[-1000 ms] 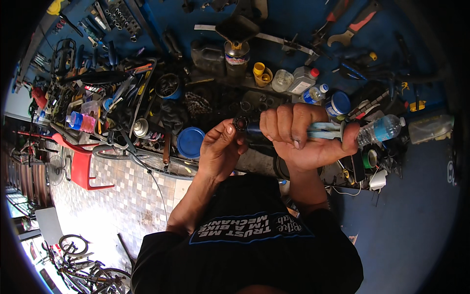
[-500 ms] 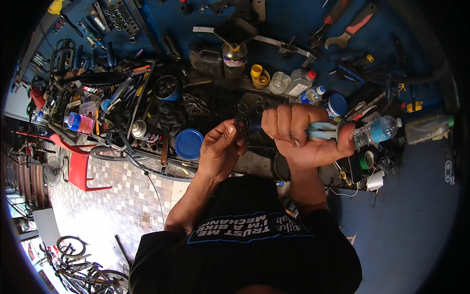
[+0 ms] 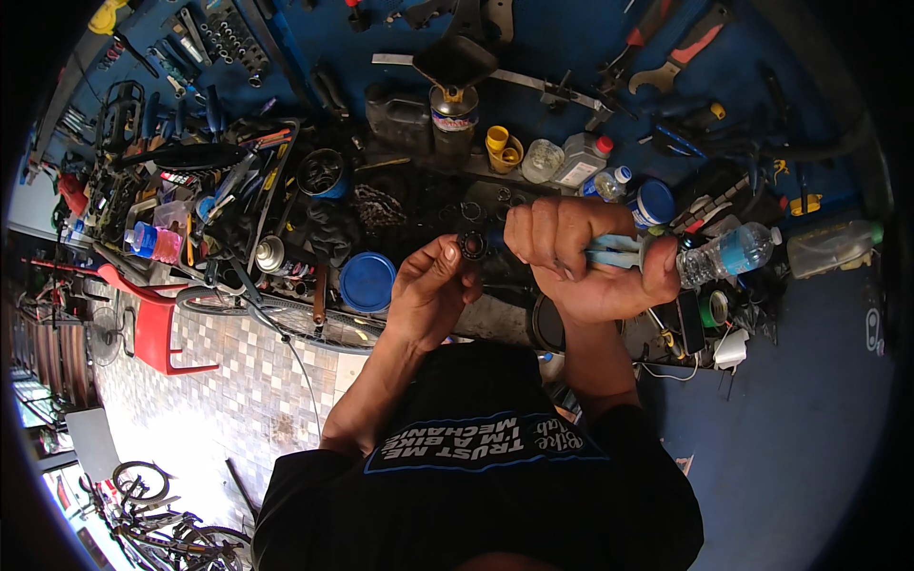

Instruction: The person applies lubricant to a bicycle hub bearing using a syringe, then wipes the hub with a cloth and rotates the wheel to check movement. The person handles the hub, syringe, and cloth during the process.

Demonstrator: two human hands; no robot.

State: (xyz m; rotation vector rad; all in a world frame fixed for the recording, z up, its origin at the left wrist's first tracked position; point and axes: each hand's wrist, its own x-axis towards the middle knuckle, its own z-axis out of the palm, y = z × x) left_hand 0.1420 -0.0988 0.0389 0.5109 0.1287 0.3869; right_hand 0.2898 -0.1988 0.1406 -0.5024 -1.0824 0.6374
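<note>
My left hand [image 3: 425, 290] pinches a small dark ring-shaped part [image 3: 472, 246], perhaps a bearing, between thumb and fingers. Right beside it, my right hand [image 3: 571, 243] is closed in a fist around a tool with light-blue handles [image 3: 615, 249]. The handles show between the fingers and the thumb, which points up at the right. The tool's working end is dark and mostly lost against the bench, close to the ring; I cannot tell whether the two touch.
Behind my hands lies a cluttered bench with a blue lid [image 3: 367, 282], a chain [image 3: 379, 204], a spray can [image 3: 272, 253] and a clear bottle [image 3: 733, 255]. Tools hang on the blue wall [image 3: 324, 38]. A red chair [image 3: 155, 324] stands on the tiled floor at left.
My right fist has shifted slightly left with the tool. The ring in my left hand has turned a little, its opening now showing more plainly.
</note>
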